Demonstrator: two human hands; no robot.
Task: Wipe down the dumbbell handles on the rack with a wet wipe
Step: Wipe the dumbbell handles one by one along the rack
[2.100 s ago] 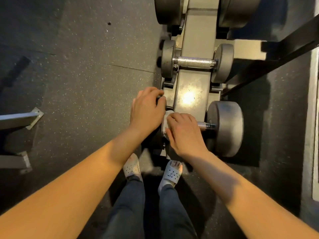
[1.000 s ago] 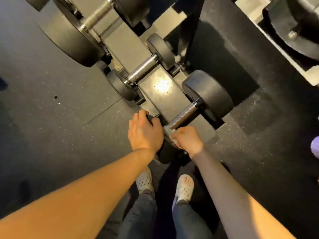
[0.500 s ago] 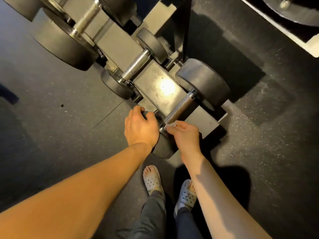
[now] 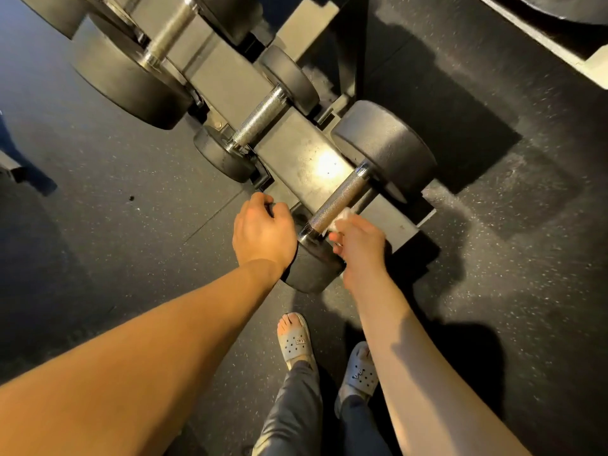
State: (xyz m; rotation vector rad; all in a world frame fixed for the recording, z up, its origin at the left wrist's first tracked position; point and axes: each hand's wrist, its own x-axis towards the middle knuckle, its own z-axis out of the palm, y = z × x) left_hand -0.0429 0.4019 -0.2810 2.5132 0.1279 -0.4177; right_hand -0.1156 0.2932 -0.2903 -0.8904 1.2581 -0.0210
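The nearest dumbbell sits on the lowest step of a grey rack [image 4: 296, 156], its knurled steel handle [image 4: 339, 200] bare and running diagonally. My right hand [image 4: 360, 248] holds a small white wet wipe [image 4: 342, 220] just beside the handle's near end, slightly blurred. My left hand [image 4: 263, 232] has its fingers curled over the dumbbell's near black head [image 4: 316, 264]. The far head [image 4: 385, 149] lies up and right.
A smaller dumbbell [image 4: 260, 121] and a much larger one [image 4: 167, 32] rest higher on the rack. Dark speckled rubber floor surrounds it. My sandalled feet [image 4: 296, 340] stand just below the rack's foot. A pale ledge [image 4: 559, 37] crosses the top right.
My right hand has come off the handle's near end and now holds the wipe beside it. The view has drifted a little; my left hand stays on the near head.
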